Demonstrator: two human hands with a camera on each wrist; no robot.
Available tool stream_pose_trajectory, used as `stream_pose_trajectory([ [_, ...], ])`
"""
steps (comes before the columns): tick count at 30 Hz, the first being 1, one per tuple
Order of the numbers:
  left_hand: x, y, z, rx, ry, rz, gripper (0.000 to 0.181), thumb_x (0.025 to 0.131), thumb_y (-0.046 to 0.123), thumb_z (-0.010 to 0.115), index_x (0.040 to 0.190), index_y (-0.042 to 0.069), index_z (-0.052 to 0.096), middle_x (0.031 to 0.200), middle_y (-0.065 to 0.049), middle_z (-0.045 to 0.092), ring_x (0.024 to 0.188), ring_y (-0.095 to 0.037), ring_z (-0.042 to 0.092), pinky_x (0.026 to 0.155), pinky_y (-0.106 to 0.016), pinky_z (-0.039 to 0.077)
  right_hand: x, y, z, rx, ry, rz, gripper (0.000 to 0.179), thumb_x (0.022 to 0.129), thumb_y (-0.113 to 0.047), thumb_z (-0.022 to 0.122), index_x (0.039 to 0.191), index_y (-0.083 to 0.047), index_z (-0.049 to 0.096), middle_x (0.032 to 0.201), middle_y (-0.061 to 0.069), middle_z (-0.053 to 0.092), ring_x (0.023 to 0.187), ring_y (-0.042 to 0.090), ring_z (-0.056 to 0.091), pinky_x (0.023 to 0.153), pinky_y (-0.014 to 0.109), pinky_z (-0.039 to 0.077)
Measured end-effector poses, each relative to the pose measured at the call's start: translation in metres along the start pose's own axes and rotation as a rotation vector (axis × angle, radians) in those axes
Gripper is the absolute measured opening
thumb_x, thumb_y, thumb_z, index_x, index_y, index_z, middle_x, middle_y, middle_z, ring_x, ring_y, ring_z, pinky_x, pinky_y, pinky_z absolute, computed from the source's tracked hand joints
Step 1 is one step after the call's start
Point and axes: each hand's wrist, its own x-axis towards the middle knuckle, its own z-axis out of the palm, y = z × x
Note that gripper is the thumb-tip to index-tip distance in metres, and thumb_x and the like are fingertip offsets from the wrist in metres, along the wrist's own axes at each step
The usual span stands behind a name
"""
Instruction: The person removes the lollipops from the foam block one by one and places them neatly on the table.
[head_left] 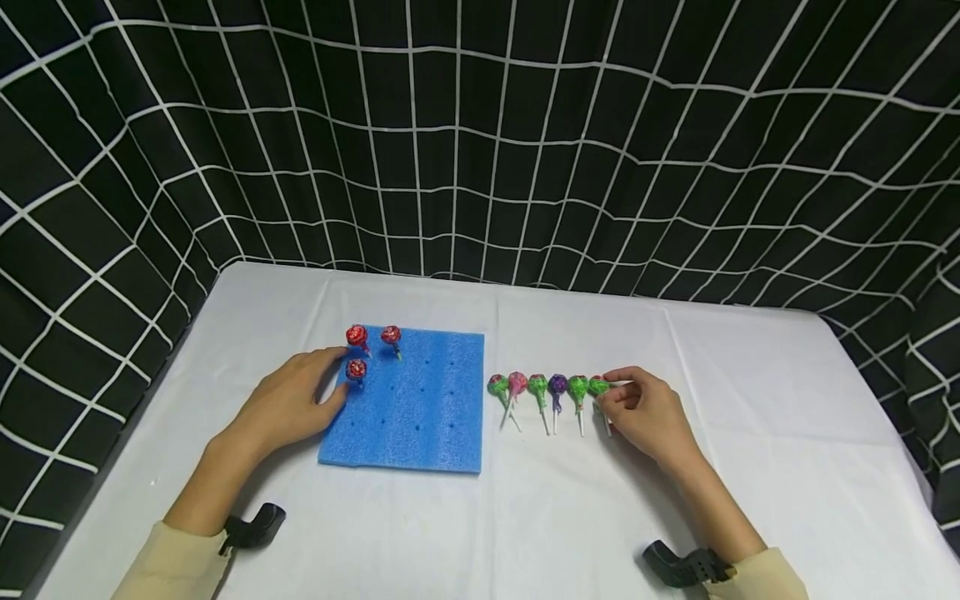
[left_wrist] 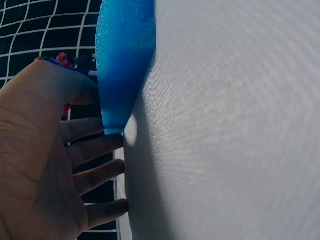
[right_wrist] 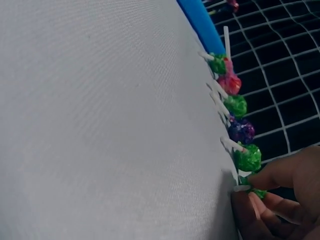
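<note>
A blue foam board (head_left: 435, 417) with rows of small holes lies left of centre. Three red-wrapped lollipops stand in its far left part: a corner one (head_left: 357, 336), one to its right (head_left: 391, 335) and one nearer (head_left: 356, 370). My left hand (head_left: 288, 400) rests at the board's left edge, fingers extended and thumb over the top; in the left wrist view its fingertips (left_wrist: 116, 141) reach the board's side. My right hand (head_left: 648, 414) pinches the green lollipop (head_left: 598, 385) at the right end of a row, between thumb and forefinger (right_wrist: 272, 172).
Beside the held one lie several lollipops on the white cloth (head_left: 570, 517): a green one (head_left: 577, 387), a purple one (head_left: 557, 383), another green one (head_left: 537, 383), a pink one (head_left: 517, 382) crossing a leftmost green one (head_left: 497, 385). A black gridded curtain (head_left: 465, 150) surrounds the table.
</note>
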Motion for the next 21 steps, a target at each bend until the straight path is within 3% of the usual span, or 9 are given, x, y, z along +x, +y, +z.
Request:
stream_pose_trajectory([
  [16, 0.0, 0.0, 0.0, -0.003, 0.003, 0.004, 0.059, 0.097, 0.037, 0.055, 0.149, 0.01, 0.048, 0.151, -0.018, 0.053, 0.142, -0.041, 0.048, 0.114, -0.063, 0.04, -0.006, -0.008, -0.005, 0.03, -0.051, 0.001, 0.04, 0.093, -0.015, 0.064, 0.13, -0.001, 0.058, 0.1, 0.017, 0.072, 0.066, 0.009, 0.071, 0.059, 0.023, 0.056],
  [21, 0.0, 0.001, 0.0, -0.002, 0.004, 0.003, 0.059, 0.097, 0.037, 0.055, 0.149, 0.01, 0.047, 0.151, -0.018, 0.053, 0.141, -0.041, 0.048, 0.114, -0.064, 0.04, -0.008, -0.011, -0.006, -0.037, -0.011, -0.021, 0.038, 0.095, -0.02, 0.063, 0.129, -0.005, 0.06, 0.1, 0.014, 0.072, 0.075, 0.012, 0.071, 0.066, 0.023, 0.054],
])
